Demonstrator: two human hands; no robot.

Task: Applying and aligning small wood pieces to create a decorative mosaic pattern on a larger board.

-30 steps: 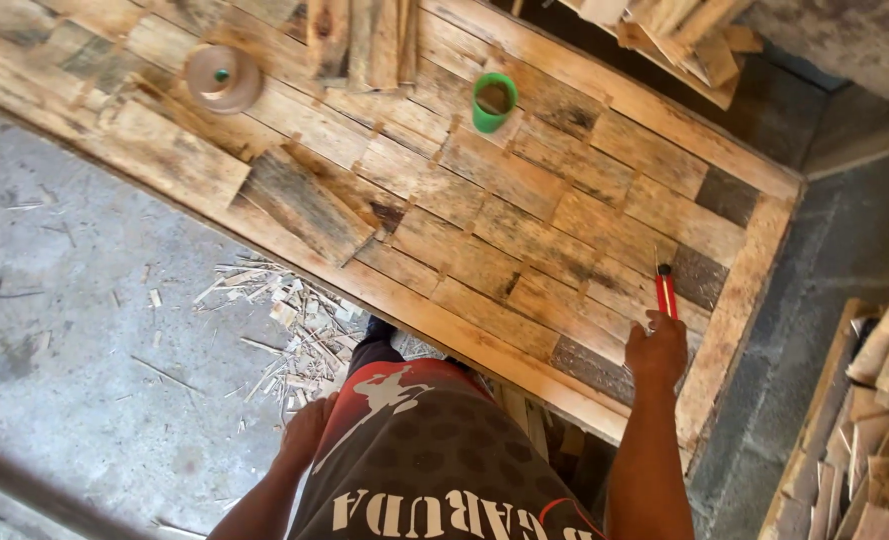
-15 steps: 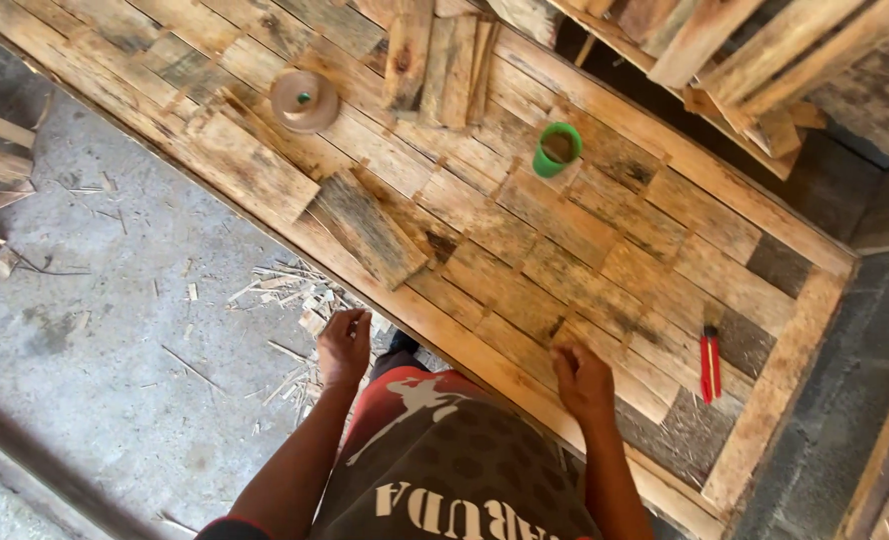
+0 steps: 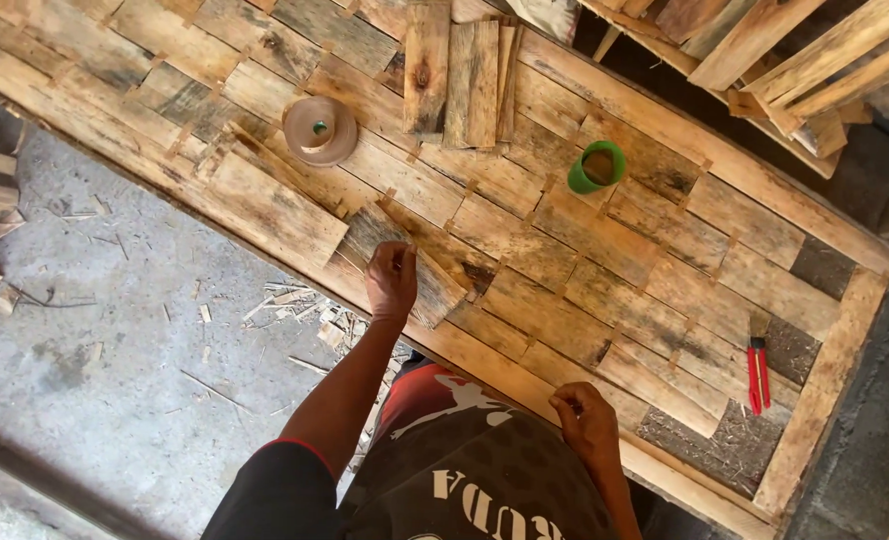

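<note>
Head view, looking straight down. Nearest: a dark printed shirt (image 3: pixel 485 480) at the bottom edge. Right hand (image 3: pixel 585 425) resting on the near rail of the wooden panel (image 3: pixel 525 360), fingers curled in, holding nothing visible. Half a second ago both hands sat close together at that rail; a second ago the right one was out by the red-handled pliers (image 3: pixel 760 370), now lying alone on the planks near the right end. Left hand (image 3: pixel 393 280) now stretched forward onto the loose dark plank (image 3: pixel 405 265), fingertips bunched on its upper face, seemingly gripping or pressing it; whether anything small sits pinched there cannot be told. That plank lying tilted across the fitted boards, its lower end near the rail. Judged from this: tool set aside, attention moved to seating or shifting that board.

Farther on: a roll of brown tape (image 3: pixel 321 130) flat on the planks, a green cup (image 3: pixel 597 167) to the right of it, a small stack of loose boards (image 3: pixel 465 70) beyond.

Panel of mismatched, weathered planks inside a frame. Bare concrete floor (image 3: pixel 95 330) left, strewn with wood chips (image 3: pixel 300 310). Pallet slats (image 3: pixel 765 50) at upper right.
</note>
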